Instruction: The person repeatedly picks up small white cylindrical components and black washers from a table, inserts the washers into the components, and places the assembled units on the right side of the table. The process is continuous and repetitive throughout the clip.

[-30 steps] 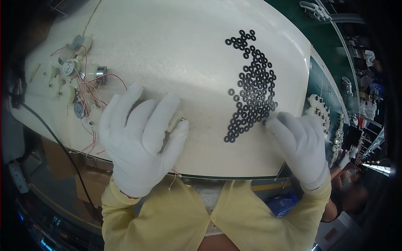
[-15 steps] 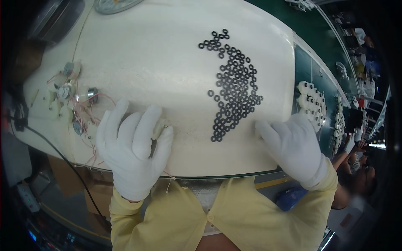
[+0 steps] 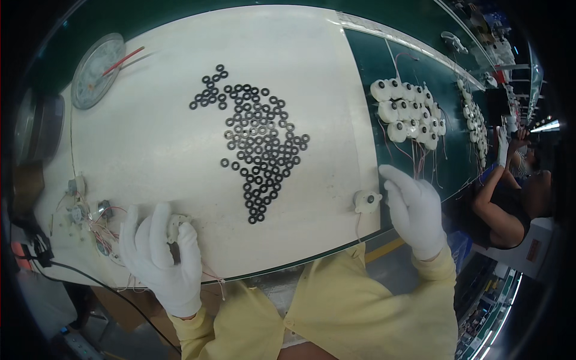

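Note:
My left hand, in a white glove, is closed with a small white plastic motor unit between thumb and fingers. The glove hides part of that unit. Wires hang over the table edge below it. My right hand, also gloved, holds nothing, and its fingers are stretched out. Just left of its fingertips lies another white motor unit, with a black ring on it and a wire trailing toward me. Between my hands, farther back, many black rings are spread over the white tabletop.
Rows of white motor units with black rings stand on the green surface at the right. Loose motors with pink wires lie at the left. A round clear dish with a red stick is at the far left. Another person's arm shows at right.
The view has swung to the right. My right hand has drawn away from the motor unit, which now shows on the table. My left hand keeps its hold.

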Demonstrator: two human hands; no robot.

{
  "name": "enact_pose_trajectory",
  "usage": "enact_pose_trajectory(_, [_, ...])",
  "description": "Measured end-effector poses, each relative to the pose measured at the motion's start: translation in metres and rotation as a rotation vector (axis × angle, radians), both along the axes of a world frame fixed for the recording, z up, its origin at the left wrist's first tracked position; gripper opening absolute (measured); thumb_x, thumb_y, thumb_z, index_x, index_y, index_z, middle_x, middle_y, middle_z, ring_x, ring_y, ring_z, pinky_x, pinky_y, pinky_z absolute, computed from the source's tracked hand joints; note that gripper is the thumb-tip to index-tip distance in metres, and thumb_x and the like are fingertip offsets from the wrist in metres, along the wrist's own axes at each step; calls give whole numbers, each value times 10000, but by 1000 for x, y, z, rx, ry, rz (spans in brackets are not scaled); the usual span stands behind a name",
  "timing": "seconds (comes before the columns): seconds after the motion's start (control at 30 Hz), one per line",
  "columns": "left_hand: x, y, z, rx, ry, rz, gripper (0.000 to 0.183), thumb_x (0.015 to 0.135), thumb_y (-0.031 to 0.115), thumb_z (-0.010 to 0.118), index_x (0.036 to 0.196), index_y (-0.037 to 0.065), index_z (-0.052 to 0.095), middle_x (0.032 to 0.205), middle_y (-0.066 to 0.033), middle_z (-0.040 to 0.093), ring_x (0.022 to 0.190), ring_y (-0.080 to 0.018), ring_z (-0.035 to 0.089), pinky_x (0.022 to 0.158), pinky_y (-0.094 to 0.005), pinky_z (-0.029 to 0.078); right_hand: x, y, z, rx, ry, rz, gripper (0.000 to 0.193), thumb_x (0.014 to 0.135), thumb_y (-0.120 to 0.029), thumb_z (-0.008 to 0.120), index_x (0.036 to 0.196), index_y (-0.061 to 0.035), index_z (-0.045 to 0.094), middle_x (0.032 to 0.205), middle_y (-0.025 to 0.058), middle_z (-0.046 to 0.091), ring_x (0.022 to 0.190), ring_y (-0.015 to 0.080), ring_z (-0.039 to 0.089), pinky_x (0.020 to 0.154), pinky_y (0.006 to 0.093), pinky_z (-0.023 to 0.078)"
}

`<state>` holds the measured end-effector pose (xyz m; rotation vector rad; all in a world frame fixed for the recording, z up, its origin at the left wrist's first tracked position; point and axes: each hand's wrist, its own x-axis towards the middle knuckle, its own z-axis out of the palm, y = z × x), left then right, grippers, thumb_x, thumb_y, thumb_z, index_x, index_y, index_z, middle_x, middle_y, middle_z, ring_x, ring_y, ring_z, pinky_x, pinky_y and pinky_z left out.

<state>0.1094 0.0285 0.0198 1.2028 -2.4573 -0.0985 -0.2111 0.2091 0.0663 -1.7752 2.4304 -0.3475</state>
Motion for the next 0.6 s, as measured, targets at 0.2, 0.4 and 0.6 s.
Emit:
enact_pose_trajectory(0.2, [1, -2, -3, -29, 19, -30, 324, 957, 101, 646, 1263, -4, 660, 1116, -158, 690, 1218, -428, 560, 1035, -530, 427, 12, -13, 3, 46, 81, 167, 440, 796, -340, 804, 1159, -126, 676, 699, 4, 583, 593, 218, 586, 600, 356, 414])
enact_pose_trajectory(0.4, [4, -4, -5, -31, 27, -72, 323, 951, 93, 647, 1259, -4, 652, 1103, -158, 680, 1171, -413, 573, 1026, -527, 440, -14, -11, 27, -133, -163, 105, 422, 771, -209, 820, 1144, -83, 669, 772, 31, 659, 649, 227, 644, 586, 343, 472])
enact_pose_trajectory(0.6, [5, -5, -7, -55, 33, -88, 336, 936, 83, 653, 1266, 23, 640, 1083, -106, 669, 1155, -430, 584, 999, -546, 452, -85, 38, 10, -122, 111, -350, 452, 782, -46, 755, 1230, -58, 694, 872, 108, 674, 676, 245, 655, 623, 342, 509])
